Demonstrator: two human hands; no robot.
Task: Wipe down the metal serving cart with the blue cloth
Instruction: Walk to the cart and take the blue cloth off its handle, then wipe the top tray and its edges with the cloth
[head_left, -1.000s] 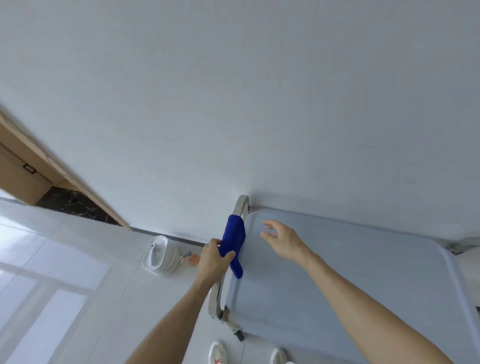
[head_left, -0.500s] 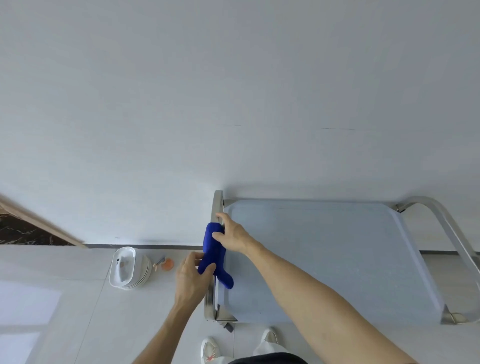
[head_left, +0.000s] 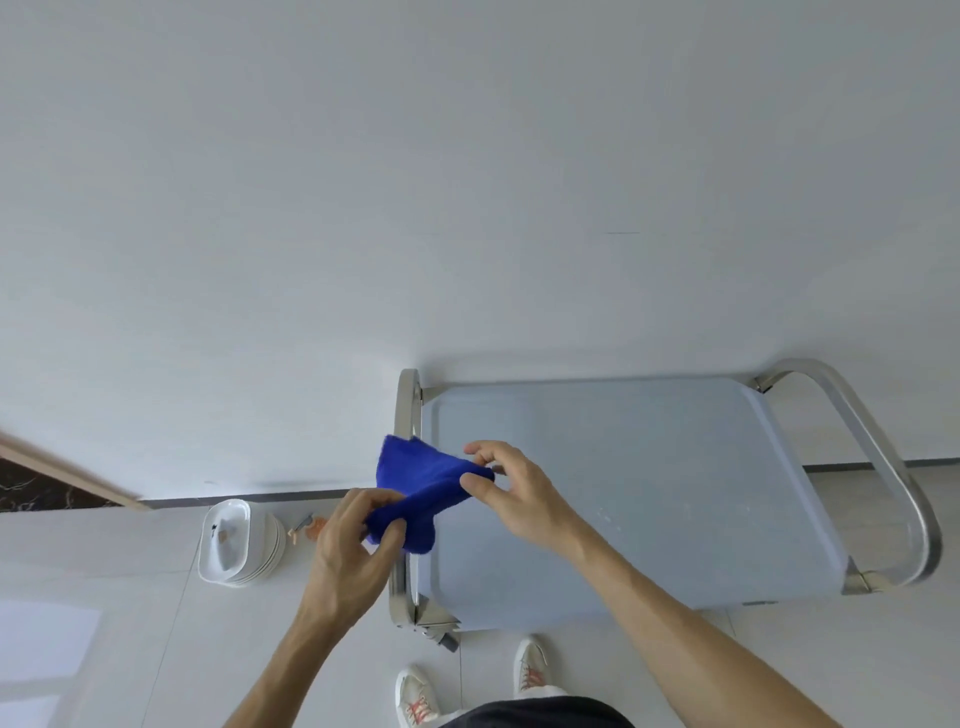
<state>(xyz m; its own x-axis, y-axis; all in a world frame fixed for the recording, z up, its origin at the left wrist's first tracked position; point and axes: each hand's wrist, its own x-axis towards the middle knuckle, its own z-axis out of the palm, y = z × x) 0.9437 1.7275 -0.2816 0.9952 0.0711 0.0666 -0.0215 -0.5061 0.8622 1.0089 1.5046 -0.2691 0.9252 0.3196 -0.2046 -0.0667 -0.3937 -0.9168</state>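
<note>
The metal serving cart (head_left: 649, 493) stands against the white wall, its flat top bare, with a curved steel handle at each end. A blue cloth (head_left: 421, 488) is held between both hands above the cart's left handle (head_left: 406, 410). My left hand (head_left: 353, 551) grips the cloth's lower left end, fingers curled round it. My right hand (head_left: 511, 491) pinches the cloth's right end between thumb and fingers over the cart's left edge.
A stack of white dishes (head_left: 236, 543) sits on the floor left of the cart, with a small orange item (head_left: 311, 527) beside it. The right handle (head_left: 883, 467) loops out at the cart's far end. My white shoes (head_left: 415, 696) stand at the cart's near side.
The cloth has come off the left handle and is now stretched between both hands. My right hand has taken hold of its right end; the view has shifted right.
</note>
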